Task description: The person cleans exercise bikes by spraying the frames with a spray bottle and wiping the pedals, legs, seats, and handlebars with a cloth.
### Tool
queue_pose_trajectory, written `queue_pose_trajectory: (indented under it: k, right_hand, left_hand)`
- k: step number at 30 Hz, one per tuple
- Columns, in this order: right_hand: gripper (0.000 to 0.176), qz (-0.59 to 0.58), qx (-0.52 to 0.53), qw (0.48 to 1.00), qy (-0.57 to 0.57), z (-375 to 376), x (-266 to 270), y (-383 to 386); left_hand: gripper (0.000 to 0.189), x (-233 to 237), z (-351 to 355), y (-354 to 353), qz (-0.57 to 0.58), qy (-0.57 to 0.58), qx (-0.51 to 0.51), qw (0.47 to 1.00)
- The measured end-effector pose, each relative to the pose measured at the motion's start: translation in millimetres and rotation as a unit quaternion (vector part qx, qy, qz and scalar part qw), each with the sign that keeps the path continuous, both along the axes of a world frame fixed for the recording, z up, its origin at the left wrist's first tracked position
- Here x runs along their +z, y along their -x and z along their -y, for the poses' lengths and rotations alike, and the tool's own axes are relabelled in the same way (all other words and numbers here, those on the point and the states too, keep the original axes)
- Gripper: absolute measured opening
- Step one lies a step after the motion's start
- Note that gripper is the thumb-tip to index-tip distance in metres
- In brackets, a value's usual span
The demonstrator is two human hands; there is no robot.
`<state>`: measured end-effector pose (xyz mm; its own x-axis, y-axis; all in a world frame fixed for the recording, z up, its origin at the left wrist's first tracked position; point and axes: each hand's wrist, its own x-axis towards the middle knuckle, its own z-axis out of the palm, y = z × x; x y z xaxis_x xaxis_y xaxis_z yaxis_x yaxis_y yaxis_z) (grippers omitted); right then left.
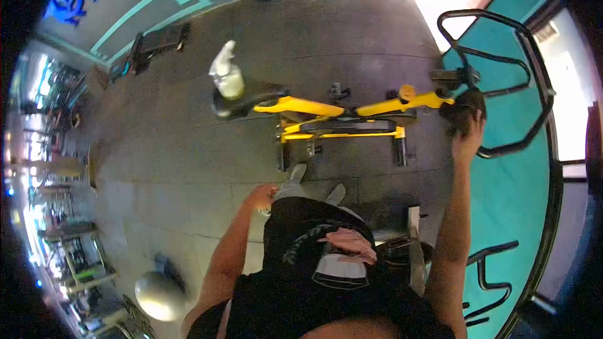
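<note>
A yellow and black exercise bike (308,107) stands in front of me, seen from above. On its black seat (229,105) at the left end is a clear spray bottle (230,83) with a white trigger head. My right hand (468,141) reaches to the handlebar end, its fingers curled over a dark bundle (463,110). Whether that is a cloth or part of the bike I cannot make out. Held low beside my leg, my left hand (261,198) has its fingers curled in. A small pale patch shows beneath it, too blurred to name.
A black tubular metal frame (546,97) stands at the right, before the teal wall (505,194). Behind my right side is a machine with a pale post (416,245). A silver exercise ball (160,296) lies lower left. Gym equipment (69,232) lines the far left.
</note>
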<state>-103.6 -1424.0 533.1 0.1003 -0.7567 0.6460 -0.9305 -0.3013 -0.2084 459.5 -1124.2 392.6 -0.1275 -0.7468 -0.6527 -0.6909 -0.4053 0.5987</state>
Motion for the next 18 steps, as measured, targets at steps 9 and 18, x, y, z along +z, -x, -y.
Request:
queue_pose_trajectory:
  k: [9, 18]
  right_hand:
    - [0.051, 0.476, 0.028, 0.875, -0.08, -45.7, 32.9, 66.4]
    - [0.049, 0.374, -0.212, 0.903, -0.014, -167.4, 87.9, -88.9]
  left_hand:
    - [0.056, 174.2, 35.7, -185.5, 0.002, 0.32, 0.337, 0.886]
    - [0.098, 192.3, 226.4, -157.6, -0.005, 0.483, 0.106, 0.869]
